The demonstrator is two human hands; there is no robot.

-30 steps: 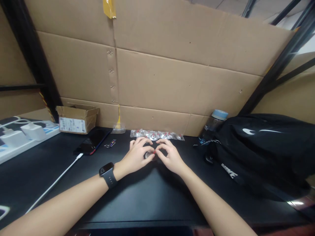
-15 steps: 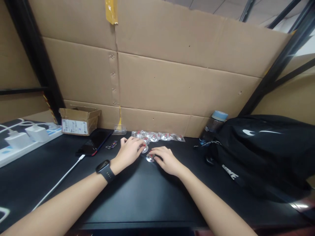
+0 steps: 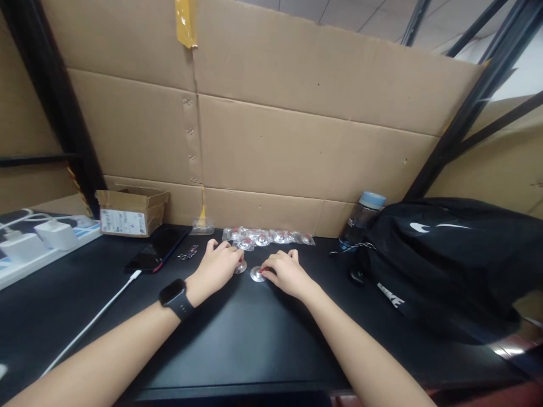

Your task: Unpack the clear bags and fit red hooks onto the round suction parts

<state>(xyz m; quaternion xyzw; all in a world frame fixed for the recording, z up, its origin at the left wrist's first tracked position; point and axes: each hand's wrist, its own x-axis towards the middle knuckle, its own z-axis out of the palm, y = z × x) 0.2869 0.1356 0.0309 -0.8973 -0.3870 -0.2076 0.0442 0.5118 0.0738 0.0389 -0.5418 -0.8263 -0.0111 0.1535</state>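
My left hand (image 3: 218,265) pinches the red stem of a silver disc that looks like a spinning top (image 3: 241,267). The fingers hide part of it. Just to the right, my right hand (image 3: 288,272) has thumb and fingertips closed on the red stem of a second silver spinning top (image 3: 257,275). Both discs are at the black tabletop, a small gap apart. Behind the hands, against the cardboard, lies a row of several similar tops in clear plastic wrappers (image 3: 280,237). A dark watch (image 3: 173,294) sits on my left wrist.
At left are an open cardboard box (image 3: 131,212), a dark phone (image 3: 159,250), a white cable (image 3: 93,321), a power strip (image 3: 80,243) with plugs, and a small trinket (image 3: 189,254). A blue-capped bottle (image 3: 360,217) and a black bag (image 3: 441,271) stand at right.
My left hand and its top have shifted slightly left, widening the gap between the two discs. My right fingers now close on the red stem. The camera view has moved a little.
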